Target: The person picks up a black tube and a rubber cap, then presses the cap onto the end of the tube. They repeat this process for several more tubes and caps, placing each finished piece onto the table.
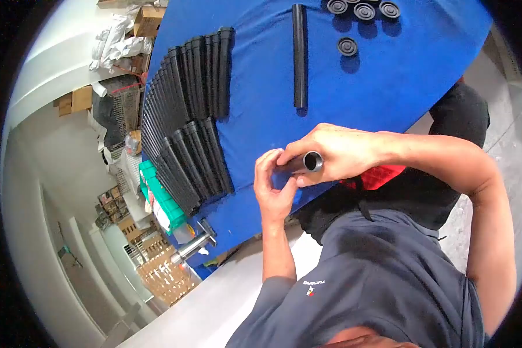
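Observation:
Both hands hold a black tube (313, 161) over the front edge of the blue-covered table, its round open end facing up toward me. My right hand (343, 152) wraps the tube near that end, fingers curled round it. On the other side, my left hand (274, 188) closes on the tube with thumb and fingers; part of the grip is hidden. Another black tube (300, 58) lies alone on the cloth beyond the hands. A round black cap (347, 47) sits apart, with several more black caps (365, 11) at the far edge.
Rows of black tubes (200, 75) with wider ends lie along the table's left side, a second group of tubes (197, 156) nearer me. A green bin (162, 197) and a metal clamp-like fixture (197, 240) stand at the left edge. Cardboard boxes (149, 21) are beyond.

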The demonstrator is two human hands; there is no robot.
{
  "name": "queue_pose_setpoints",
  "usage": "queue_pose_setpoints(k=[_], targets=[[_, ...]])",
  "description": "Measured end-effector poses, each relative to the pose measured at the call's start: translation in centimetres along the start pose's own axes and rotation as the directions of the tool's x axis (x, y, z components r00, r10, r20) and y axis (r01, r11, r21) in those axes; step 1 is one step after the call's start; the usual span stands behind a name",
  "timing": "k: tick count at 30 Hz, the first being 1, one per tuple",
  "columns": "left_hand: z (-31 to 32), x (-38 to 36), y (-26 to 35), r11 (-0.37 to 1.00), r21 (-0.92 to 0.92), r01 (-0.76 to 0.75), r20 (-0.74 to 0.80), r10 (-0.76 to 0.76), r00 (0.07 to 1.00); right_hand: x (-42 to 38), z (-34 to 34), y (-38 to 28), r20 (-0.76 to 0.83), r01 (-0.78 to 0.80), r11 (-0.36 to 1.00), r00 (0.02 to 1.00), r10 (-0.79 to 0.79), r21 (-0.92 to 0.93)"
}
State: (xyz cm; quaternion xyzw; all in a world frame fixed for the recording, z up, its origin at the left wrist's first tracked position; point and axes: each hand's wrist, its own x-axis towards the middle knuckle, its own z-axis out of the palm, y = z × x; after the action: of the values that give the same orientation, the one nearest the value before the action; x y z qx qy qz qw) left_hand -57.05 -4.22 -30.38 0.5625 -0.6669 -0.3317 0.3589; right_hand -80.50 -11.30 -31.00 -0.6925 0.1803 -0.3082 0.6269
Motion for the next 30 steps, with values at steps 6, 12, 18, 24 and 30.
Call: queue_pose_setpoints(k=[6,12,18,24,30], targets=[[-2.2,-1.3,-0.5,0.894,-0.316,0.317,0.251,-0.244,0.937,-0.1,-0.8,0.0,0.069,-0.094,0.988,0.994,0.086,0.124],[-2.9,-0.8,-0.4,0.834,-0.376,0.404,0.386,-0.255,0.886,-0.2,-0.7,0.2,0.090,-0.071,0.989,0.994,0.060,0.132],[-2.6,-0.6,-1.2,0.835,-0.390,0.388,0.390,-0.232,0.891,-0.1,-1.2,-0.4,0.061,-0.163,0.986,0.985,0.161,0.021],[-3.7,-0.9,-2.6,0.774,-0.379,0.508,0.447,-0.327,0.833,0.2,-0.7,0.6,0.034,-0.167,0.977,0.986,0.164,0.136],[-2.3,-0.6,-1.4,0.789,-0.362,0.496,0.374,-0.365,0.853,0.9,-0.6,1.8,-0.025,-0.246,0.962,0.968,0.251,0.118]])
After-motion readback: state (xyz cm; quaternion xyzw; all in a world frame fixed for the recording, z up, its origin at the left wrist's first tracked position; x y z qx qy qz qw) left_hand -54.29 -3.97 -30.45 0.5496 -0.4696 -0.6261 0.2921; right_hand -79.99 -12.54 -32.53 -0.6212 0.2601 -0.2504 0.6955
